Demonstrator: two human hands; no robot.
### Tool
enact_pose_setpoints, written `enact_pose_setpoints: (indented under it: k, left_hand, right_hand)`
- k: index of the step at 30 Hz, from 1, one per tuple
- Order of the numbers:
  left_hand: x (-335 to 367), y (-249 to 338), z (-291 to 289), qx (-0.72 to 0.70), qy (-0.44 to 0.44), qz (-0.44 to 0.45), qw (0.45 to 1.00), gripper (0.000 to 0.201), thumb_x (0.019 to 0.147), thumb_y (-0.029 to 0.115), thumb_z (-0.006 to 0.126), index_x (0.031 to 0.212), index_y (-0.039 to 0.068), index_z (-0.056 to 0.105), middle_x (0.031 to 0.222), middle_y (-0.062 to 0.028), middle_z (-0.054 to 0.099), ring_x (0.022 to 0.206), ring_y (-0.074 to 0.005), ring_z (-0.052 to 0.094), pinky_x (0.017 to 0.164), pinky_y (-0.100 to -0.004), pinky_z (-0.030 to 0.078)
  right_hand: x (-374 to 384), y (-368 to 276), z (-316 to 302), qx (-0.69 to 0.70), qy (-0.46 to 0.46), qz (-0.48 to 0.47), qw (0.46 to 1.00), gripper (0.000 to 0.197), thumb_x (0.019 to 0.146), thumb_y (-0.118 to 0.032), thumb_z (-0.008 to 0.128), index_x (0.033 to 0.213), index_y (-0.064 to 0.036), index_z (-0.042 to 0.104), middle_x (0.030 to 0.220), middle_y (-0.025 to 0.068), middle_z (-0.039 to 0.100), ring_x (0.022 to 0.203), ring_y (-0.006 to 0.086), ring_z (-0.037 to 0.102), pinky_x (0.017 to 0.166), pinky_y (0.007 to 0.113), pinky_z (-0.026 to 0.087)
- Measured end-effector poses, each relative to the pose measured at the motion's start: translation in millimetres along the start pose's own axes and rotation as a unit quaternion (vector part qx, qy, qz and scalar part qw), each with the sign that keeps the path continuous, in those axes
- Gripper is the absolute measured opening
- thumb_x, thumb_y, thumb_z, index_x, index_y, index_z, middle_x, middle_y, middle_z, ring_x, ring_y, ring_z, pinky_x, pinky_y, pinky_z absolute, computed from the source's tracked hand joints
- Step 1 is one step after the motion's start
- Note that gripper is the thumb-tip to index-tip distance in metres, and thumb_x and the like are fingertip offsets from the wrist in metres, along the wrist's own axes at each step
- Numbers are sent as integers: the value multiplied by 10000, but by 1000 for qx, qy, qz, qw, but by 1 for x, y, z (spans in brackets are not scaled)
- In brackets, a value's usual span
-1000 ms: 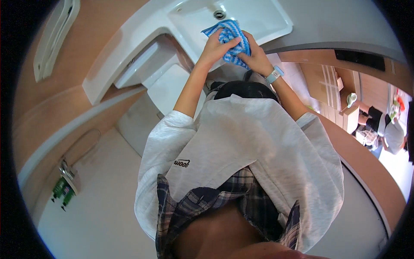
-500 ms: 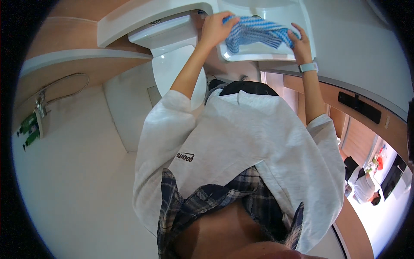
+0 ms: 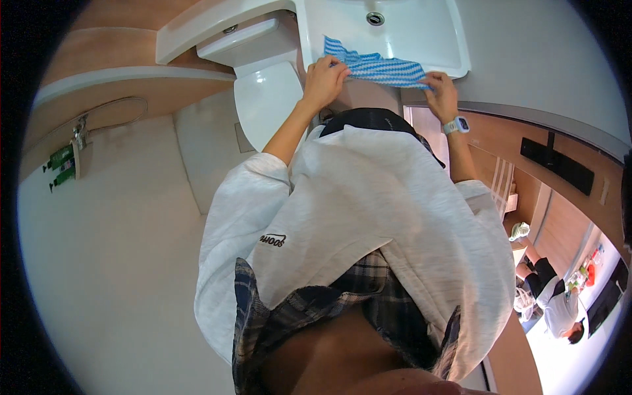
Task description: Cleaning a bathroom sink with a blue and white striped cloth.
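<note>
By the sink (image 3: 428, 33), striped cloth (image 3: 387, 70) stretches left to right (slightly aslant).

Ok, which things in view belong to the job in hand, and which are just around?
In the job:
- striped cloth, held between left hand and right hand
- sink, with the cloth at its near edge

Just around:
- toilet, lid down
- green bottles, off to the left
- watch, worn on the right wrist
</note>
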State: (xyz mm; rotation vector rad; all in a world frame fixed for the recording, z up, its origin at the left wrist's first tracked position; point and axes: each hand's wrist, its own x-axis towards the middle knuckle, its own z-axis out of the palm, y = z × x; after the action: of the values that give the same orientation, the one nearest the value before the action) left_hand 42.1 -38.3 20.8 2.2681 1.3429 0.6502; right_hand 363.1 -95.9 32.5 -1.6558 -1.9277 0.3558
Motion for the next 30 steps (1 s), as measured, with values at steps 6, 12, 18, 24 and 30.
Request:
enact_pose_setpoints:
  k: [6, 12, 18, 24, 30]
  left_hand:
    - [-33, 43, 6, 59, 28, 11, 998, 156, 815, 183, 649, 947, 126, 711, 1035, -67, 578, 1054, -260, 528, 914, -461, 352]
    - [-48, 53, 12, 109, -78, -104, 986, 228, 805, 94, 618, 1009, 150, 702, 1019, -65, 624, 1040, -271, 568, 949, -465, 371]
    - [-51, 61, 7, 84, 41, -61, 994, 381, 773, -17, 568, 1117, 124, 648, 1118, -107, 624, 1019, -329, 584, 855, -418, 489]
    - [-30, 48, 5, 81, 27, -57, 995, 469, 751, 0, 611, 1211, 90, 586, 1255, -154, 565, 1147, -378, 530, 950, -428, 452]
    - [4, 48, 59, 151, -35, -12, 988, 824, 674, 171, 774, 1388, 54, 379, 1350, -217, 469, 1235, -427, 448, 1018, -495, 383]
  right_hand:
    - [-38, 4, 4, 76, -36, 124, 989, 206, 722, -84, 712, 916, -138, 757, 855, 98, 576, 836, 284, 589, 780, 372, 482]
    - [-44, 18, 6, 61, -75, 86, 992, 218, 743, -112, 711, 957, -126, 750, 841, 130, 585, 833, 295, 588, 760, 380, 488]
    - [-13, -2, -5, -85, -192, 87, 974, 242, 710, -206, 729, 944, -145, 744, 969, 147, 600, 954, 331, 587, 848, 401, 490]
    - [41, -26, 23, 68, -95, -62, 991, 469, 698, -182, 745, 1150, -131, 634, 1133, 130, 586, 1068, 324, 562, 926, 409, 453]
    - [41, -3, 46, -50, -143, -85, 985, 615, 669, -203, 775, 1241, -168, 554, 1173, 88, 580, 1124, 278, 540, 1002, 434, 362]
